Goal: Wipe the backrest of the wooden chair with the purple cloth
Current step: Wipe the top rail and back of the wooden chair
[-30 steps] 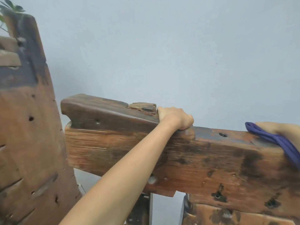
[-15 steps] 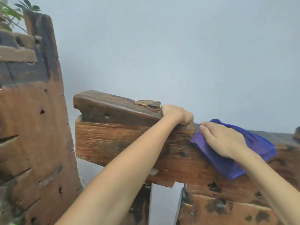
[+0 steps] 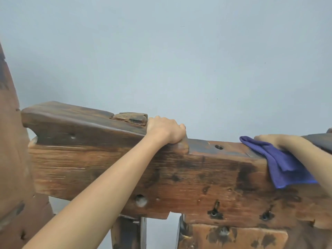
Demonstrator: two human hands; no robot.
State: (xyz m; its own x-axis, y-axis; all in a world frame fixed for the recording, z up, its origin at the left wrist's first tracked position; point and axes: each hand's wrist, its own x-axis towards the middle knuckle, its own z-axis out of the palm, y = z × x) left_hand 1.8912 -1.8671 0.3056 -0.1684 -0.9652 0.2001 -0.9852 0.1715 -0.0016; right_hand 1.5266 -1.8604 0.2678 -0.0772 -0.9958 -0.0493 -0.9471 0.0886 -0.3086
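Pale wall (image 3: 179, 60) fills the upper half. Below it the chair's backrest (image 3: 125, 168), a thick dark-stained wooden beam, runs w/ its long axis L–R across the view, top edge stepped: higher at left, lower at right. A second wooden piece (image 3: 10, 141) stands at far left, cut off by the frame.

Left hand (image 3: 165, 130) is curled closed over the top edge at the step, bracing. Right hand (image 3: 280, 142) lies flat on the purple cloth (image 3: 287, 166), pressing it onto the top edge at far right; cloth drapes over onto the front face.

Key relation: unwiped-looking run of beam lies btwn the two hands, left of the cloth, so the next stroke probably goes along the long axis twd the left hand. Right hand is the nearer one.

Hidden: right fingertips, cloth's far end, beam's right end past the frame. Back face unseen.
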